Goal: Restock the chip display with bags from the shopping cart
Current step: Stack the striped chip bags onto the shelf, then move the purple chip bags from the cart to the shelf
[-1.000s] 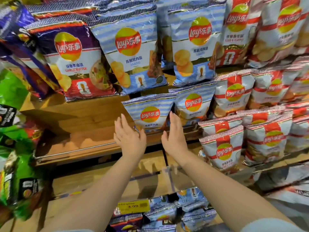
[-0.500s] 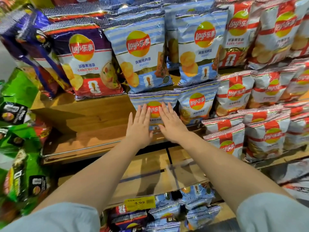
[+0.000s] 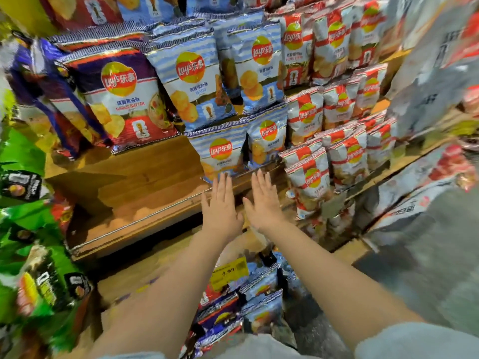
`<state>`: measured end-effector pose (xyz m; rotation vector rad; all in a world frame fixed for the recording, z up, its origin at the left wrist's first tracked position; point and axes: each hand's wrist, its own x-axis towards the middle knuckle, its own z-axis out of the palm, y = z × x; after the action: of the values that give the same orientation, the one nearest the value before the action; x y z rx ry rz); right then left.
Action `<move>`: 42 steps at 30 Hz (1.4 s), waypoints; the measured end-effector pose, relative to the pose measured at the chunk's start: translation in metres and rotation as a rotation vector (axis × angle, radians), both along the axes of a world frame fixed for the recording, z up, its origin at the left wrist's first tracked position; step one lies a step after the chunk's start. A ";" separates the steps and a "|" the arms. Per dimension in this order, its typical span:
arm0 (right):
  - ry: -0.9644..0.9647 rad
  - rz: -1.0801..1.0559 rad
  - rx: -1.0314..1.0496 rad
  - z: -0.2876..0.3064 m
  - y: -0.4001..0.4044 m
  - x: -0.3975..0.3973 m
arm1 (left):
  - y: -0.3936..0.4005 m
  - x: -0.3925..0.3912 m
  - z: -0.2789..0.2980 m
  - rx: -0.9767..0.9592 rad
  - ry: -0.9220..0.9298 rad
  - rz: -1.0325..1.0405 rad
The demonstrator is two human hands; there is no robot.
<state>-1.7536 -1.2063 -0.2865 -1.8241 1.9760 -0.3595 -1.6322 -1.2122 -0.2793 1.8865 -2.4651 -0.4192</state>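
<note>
On the wooden shelf [image 3: 145, 182] a small blue bag [image 3: 220, 151] stands upright. Both hands, left [image 3: 220, 211] and right [image 3: 263, 203], reach flat with straight fingers, holding nothing, fingertips at its lower edge. Red-striped bags [image 3: 308, 177] stand just beside it.

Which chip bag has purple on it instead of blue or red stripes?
The big garlic butter bag on the upper shelf, left of the hands. Its top is dark purple, while its neighbours to the right are light blue striped and farther right red striped.
</note>
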 end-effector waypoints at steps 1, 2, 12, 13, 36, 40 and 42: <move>0.012 -0.032 -0.009 0.000 0.014 0.000 | 0.010 0.000 0.000 0.003 -0.009 -0.036; 0.010 -0.069 -0.020 0.001 0.028 -0.001 | 0.020 -0.001 0.000 0.011 -0.013 -0.071; 0.088 -0.409 0.048 0.001 0.172 -0.018 | 0.119 -0.026 -0.001 -0.015 -0.042 -0.390; 0.085 -0.439 0.045 0.003 0.186 -0.019 | 0.130 -0.031 0.001 -0.015 -0.022 -0.426; 0.073 -0.890 0.013 0.027 0.595 0.056 | 0.504 -0.008 0.021 -0.032 0.092 -0.955; 0.128 -1.000 -0.001 0.038 0.635 0.086 | 0.540 0.007 0.023 -0.052 0.135 -1.048; 0.126 -1.049 0.015 0.040 0.654 0.107 | 0.558 0.022 0.022 -0.032 0.150 -1.091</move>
<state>-1.6470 -0.5522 -0.2460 -0.6504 2.8613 -0.5197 -1.6106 -0.6542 -0.2569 0.3003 -3.0928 -0.4638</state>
